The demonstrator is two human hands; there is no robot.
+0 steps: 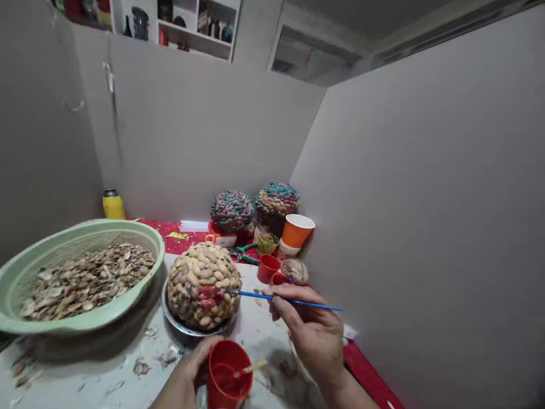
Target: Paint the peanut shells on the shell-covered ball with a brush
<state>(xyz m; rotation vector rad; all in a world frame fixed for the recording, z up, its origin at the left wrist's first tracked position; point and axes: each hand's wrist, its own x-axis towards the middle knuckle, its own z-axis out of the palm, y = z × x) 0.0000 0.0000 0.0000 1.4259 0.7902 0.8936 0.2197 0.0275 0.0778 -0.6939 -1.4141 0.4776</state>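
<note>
My right hand pinches a thin blue paintbrush, its tip touching the front of a dome covered in peanuts. A patch of those peanuts is red; the others are mostly bare tan. The dome rests in a shallow metal dish on the white tabletop. In front of it, my left hand is closed around a red plastic cup. A small stick leans over the cup's rim, and reddish paint seems to lie inside.
Left stands a green colander full of peanut shells. Behind are two painted peanut domes, an orange paper cup, green-handled pliers and another red cup. A yellow bottle stands at the back left. A wall closes the right side.
</note>
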